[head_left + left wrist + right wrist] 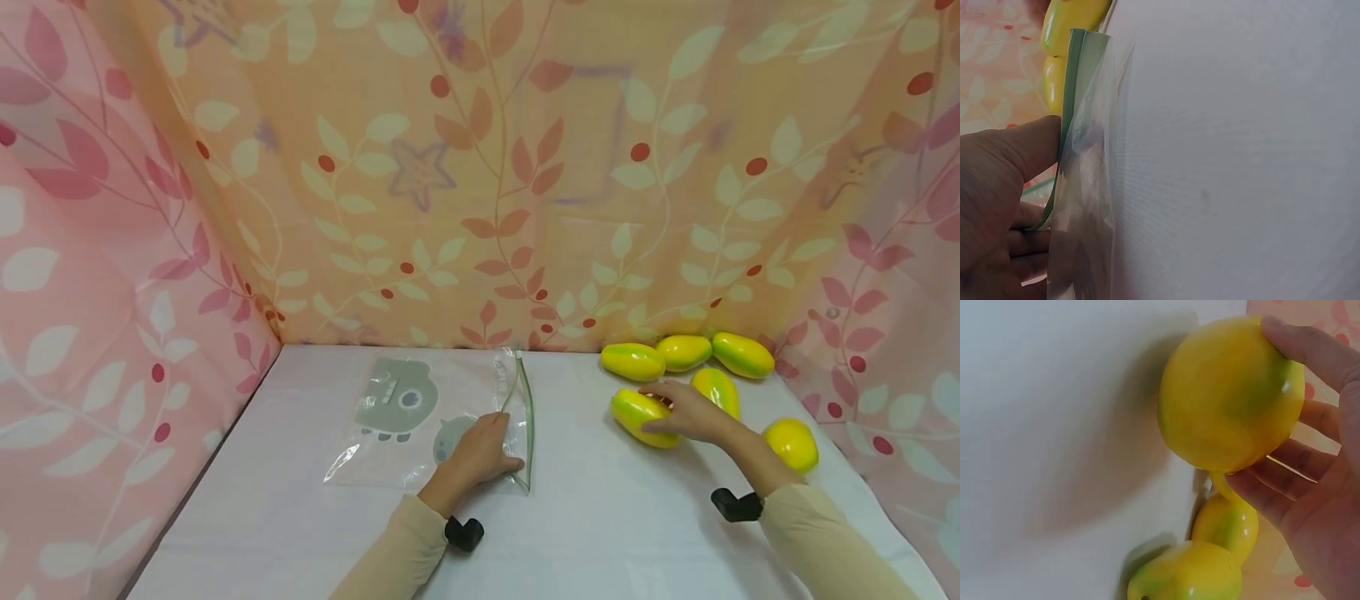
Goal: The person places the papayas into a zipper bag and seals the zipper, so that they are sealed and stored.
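A clear zip bag [468,387] with grey-green animal prints and a green zip edge [529,417] lies flat on the white table. My left hand [480,450] holds it at the mouth, where the two green strips stand apart. In the left wrist view the thumb [1038,147] lies against the green strip, with fingers behind the film. To the right, my right hand [696,414] grips a yellow-green mango [633,412]. The right wrist view shows thumb and fingertips round this mango [1222,400], with its shadow on the cloth beside it.
Three more mangoes, among them one [632,362] at the left end, lie along the back right edge. Another mango [716,392] is just behind my right hand, and one [792,444] sits right of the wrist. Patterned curtains [495,167] enclose the back and sides.
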The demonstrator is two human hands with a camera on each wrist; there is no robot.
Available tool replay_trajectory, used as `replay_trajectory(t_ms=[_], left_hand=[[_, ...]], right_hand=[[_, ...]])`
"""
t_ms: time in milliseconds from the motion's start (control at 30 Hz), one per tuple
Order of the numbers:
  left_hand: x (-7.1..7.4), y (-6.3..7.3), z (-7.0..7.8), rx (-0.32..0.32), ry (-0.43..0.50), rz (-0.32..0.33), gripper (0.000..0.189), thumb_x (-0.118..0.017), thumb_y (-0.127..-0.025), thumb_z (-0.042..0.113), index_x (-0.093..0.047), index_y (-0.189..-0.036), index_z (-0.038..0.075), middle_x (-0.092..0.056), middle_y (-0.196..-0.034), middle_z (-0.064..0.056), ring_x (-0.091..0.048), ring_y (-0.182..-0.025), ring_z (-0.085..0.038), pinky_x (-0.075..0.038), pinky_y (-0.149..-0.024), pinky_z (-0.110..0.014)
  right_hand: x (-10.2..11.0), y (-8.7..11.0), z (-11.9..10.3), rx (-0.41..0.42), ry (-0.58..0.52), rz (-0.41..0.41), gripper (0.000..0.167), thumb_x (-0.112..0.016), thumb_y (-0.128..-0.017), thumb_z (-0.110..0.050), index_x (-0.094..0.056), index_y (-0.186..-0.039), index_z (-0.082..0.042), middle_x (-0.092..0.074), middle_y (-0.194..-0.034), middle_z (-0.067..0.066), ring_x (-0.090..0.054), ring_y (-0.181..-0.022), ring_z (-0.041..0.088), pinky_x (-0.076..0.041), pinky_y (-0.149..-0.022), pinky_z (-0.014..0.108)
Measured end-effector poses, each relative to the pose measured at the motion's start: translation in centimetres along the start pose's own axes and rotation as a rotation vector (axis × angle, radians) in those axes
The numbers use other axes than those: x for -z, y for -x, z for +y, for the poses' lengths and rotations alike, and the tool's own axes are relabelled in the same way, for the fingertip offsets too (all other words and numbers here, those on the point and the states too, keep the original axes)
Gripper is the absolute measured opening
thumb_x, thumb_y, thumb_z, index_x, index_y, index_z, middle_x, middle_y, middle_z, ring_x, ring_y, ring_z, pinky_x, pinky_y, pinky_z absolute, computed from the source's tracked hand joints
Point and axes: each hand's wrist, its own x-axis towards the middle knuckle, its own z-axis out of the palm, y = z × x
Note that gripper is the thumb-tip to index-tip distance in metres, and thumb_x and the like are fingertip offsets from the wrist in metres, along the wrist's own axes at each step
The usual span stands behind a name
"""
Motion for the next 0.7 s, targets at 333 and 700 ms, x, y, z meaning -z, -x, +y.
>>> replay_trajectory(t_ms=[333,700], left_hand=[[-0.2,-0.2,-0.1,0.003,0.003,-0.006,0.083,-0.081,-0.076,0.037,-0.044,-0.141,-0.001,-0.051,-0.142,-0.016,-0.048,-0.132,-0.029,-0.041,-0.11,-0.041],[-0.2,-0.3,-0.2,-0.005,-0.018,0.0,0.084,-0.082,-0.076,0.038,-0.045,-0.14,-0.001,-0.051,-0.141,-0.016,-0.048,-0.132,-0.028,-0.042,-0.108,-0.04]], right_hand=[[-1.2,-1.0,-2.2,0.04,-0.067,0.026,0.067,-0.077,-0.08,-0.044,-0.057,-0.131,-0.005,-0.064,-0.109,0.006,-0.054,-0.095,0.021,-0.049,-0.081,0.033],[-2.8,-3.0,-5.6,0.065,-0.141,0.034,0.069,-0.078,-0.078,-0.045,-0.058,-0.131,-0.006,-0.064,-0.11,0.007,-0.055,-0.095,0.021,-0.051,-0.084,0.036]])
